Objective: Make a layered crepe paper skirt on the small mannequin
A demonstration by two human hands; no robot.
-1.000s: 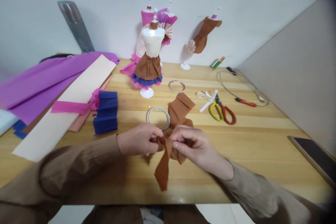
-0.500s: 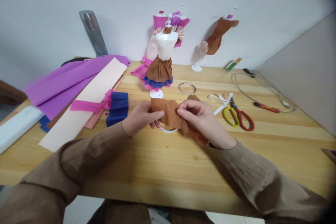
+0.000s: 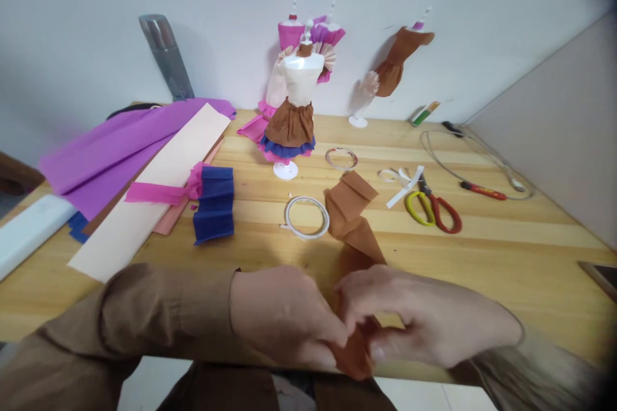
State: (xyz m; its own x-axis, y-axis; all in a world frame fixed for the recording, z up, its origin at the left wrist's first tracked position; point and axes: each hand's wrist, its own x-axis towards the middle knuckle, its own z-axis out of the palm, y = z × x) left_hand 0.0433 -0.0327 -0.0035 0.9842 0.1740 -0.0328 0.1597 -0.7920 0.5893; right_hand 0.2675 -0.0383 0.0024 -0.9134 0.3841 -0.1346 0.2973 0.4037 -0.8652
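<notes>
Both hands sit low at the near table edge, pinching one end of a long strip of brown crepe paper (image 3: pixel 354 221). My left hand (image 3: pixel 284 314) closes on the strip from the left and my right hand (image 3: pixel 424 321) grips it from the right. The strip runs away from my hands to a folded end beside a white tape ring (image 3: pixel 306 216). Further back stands a white mannequin (image 3: pixel 295 87) in a brown, blue and pink paper skirt.
On the wooden table (image 3: pixel 482 257) lie purple paper (image 3: pixel 120 141), a cream strip (image 3: pixel 154 186), a pleated blue piece (image 3: pixel 214 203) tied with pink, scissors (image 3: pixel 434 209), a clear tape roll (image 3: pixel 341 158) and a cable (image 3: pixel 477 167). More dressed mannequins (image 3: pixel 395 67) stand by the wall.
Both hands have drawn back from the middle of the table to its near edge, pulling the brown strip out long. The tape ring that they covered now shows.
</notes>
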